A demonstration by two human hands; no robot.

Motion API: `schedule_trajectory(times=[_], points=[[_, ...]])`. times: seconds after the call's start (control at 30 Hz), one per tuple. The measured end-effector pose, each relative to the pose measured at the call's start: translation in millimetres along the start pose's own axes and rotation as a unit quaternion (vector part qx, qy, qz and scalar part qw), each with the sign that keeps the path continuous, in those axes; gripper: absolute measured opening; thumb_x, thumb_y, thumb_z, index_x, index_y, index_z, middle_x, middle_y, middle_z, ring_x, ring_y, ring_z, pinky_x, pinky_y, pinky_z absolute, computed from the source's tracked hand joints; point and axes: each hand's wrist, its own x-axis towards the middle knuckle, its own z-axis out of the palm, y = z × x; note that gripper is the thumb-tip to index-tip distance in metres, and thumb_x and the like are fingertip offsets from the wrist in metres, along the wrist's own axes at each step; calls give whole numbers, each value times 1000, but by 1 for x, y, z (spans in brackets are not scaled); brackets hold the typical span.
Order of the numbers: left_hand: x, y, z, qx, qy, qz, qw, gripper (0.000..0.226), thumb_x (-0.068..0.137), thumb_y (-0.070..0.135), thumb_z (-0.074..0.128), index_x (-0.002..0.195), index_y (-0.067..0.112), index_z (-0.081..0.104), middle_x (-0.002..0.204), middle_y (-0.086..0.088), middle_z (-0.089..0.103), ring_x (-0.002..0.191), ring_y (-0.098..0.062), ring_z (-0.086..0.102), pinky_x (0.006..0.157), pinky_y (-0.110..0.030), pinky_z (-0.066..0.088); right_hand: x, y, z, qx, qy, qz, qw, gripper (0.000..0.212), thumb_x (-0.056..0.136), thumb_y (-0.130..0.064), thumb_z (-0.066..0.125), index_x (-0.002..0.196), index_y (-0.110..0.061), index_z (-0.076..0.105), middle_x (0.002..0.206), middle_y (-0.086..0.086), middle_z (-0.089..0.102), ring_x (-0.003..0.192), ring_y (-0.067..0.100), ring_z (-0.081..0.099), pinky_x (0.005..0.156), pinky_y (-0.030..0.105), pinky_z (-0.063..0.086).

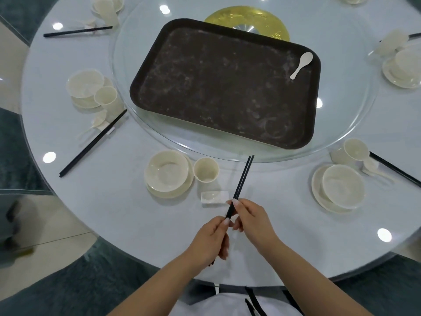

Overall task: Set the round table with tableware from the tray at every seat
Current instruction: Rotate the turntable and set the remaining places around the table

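A pair of black chopsticks (pixel 242 179) is held over the near edge of the round white table (pixel 136 224), tips pointing toward the tray. My left hand (pixel 210 240) grips their lower end. My right hand (pixel 249 218) pinches them near the middle. Just left of the chopsticks lies a white chopstick rest (pixel 214 197). Beyond it stand a cream cup (pixel 206 169) and a bowl on a plate (pixel 168 172). The dark brown tray (pixel 227 80) sits on the glass turntable (pixel 341 124) and holds one white spoon (pixel 301 65).
Other seats hold cream bowls, plates, cups, spoons and chopsticks: at the left (pixel 91 90), far left (pixel 107 8), right (pixel 341 188) and far right (pixel 403 67). A gold disc (pixel 246 19) lies under the turntable centre. The floor and grey carpet show beside the table.
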Motion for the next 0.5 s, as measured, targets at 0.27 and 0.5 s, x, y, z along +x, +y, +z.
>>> schedule_trajectory(times=[0.27, 0.5], points=[[-1, -18, -1, 85, -11, -10, 996, 27, 103, 36, 39, 93, 23, 61, 79, 5, 70, 72, -2, 67, 70, -15, 51, -1, 9, -1, 30, -85, 37, 995, 20, 97, -24, 56, 93, -16, 74, 76, 9, 72, 54, 13, 60, 53, 20, 48], [5, -24, 0, 264, 37, -13, 964, 37, 103, 36, 38, 69, 24, 45, 64, 8, 49, 57, -7, 44, 55, -22, 36, 12, 14, 11, -19, -70, 101, 992, 25, 98, -22, 55, 87, -6, 71, 65, 16, 66, 55, 17, 62, 51, 20, 47]])
